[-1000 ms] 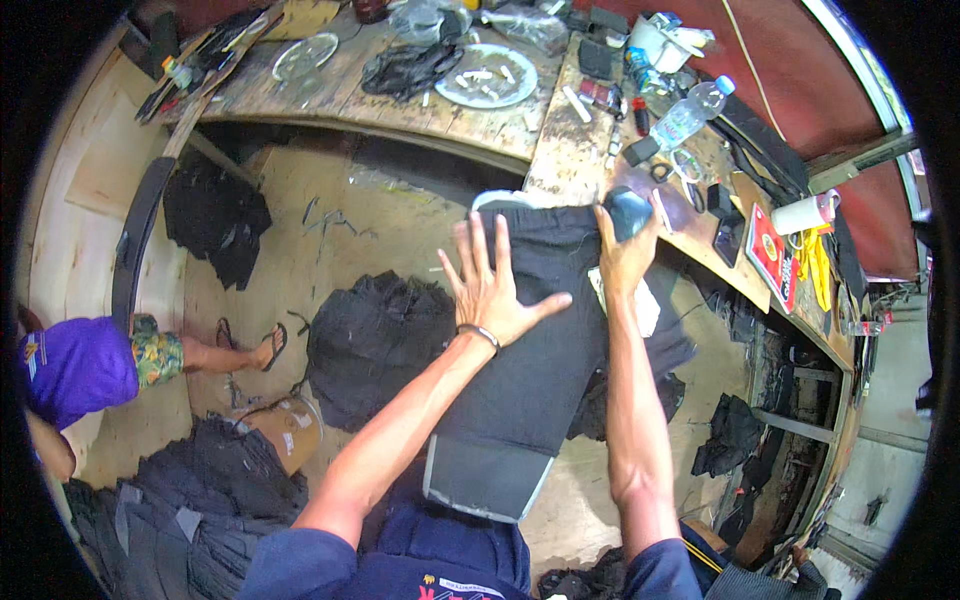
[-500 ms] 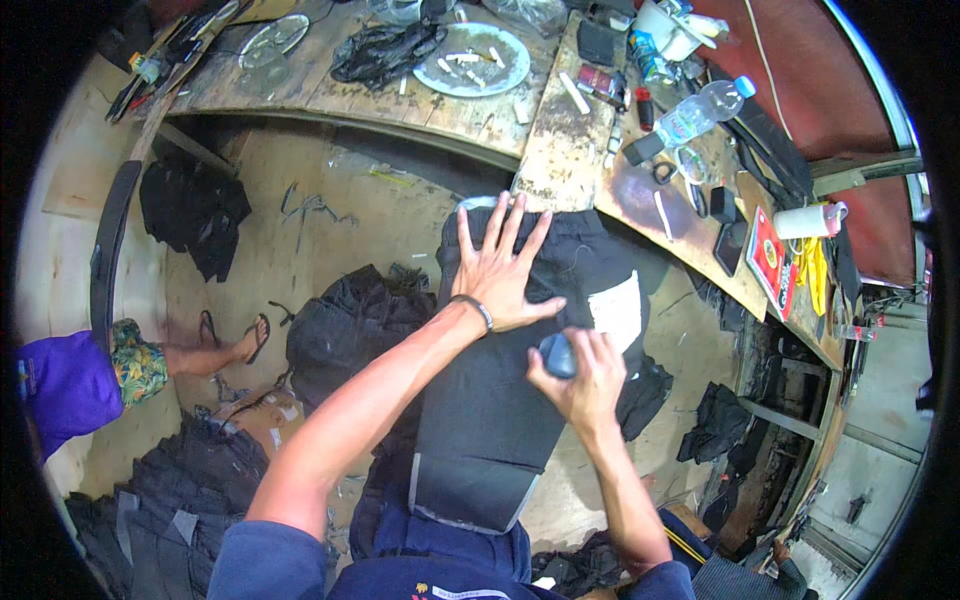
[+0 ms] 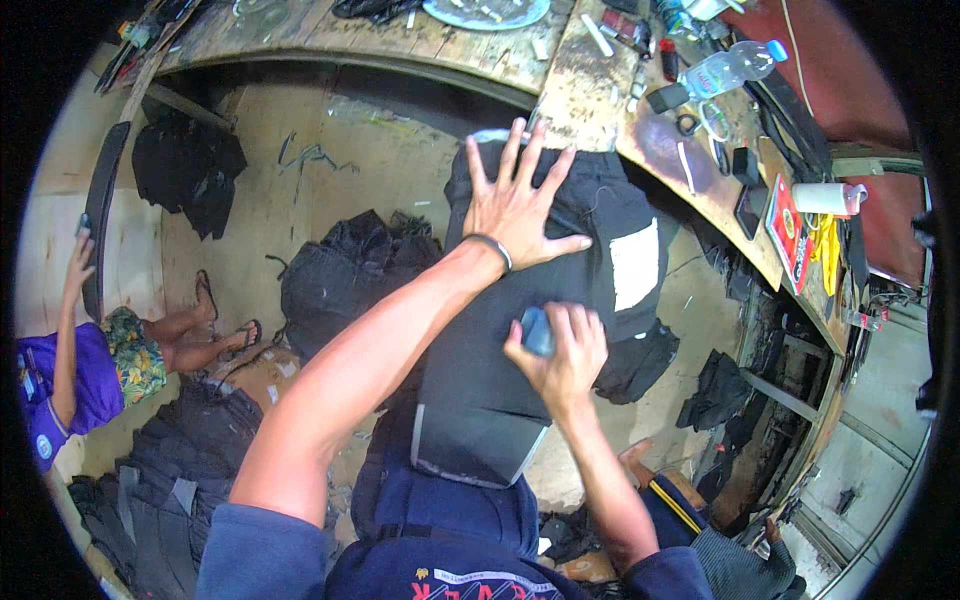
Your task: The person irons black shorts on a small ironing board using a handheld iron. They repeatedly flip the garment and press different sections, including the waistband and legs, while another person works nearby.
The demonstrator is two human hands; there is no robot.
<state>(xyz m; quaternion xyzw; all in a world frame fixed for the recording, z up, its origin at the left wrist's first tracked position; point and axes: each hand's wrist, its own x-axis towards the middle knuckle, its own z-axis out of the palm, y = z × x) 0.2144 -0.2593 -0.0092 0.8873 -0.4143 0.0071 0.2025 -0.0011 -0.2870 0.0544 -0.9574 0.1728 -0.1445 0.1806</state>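
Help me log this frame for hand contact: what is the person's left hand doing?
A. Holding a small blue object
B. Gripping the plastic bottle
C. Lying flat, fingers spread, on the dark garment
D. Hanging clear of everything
C: the left hand lies palm-down with fingers splayed on the dark garment, while the right hand holds the small blue object.

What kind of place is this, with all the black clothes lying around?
Probably a small garment workshop. A dark garment is stretched over a board under both hands, heaps of dark clothes lie on the floor, and a cluttered wooden workbench curves around.
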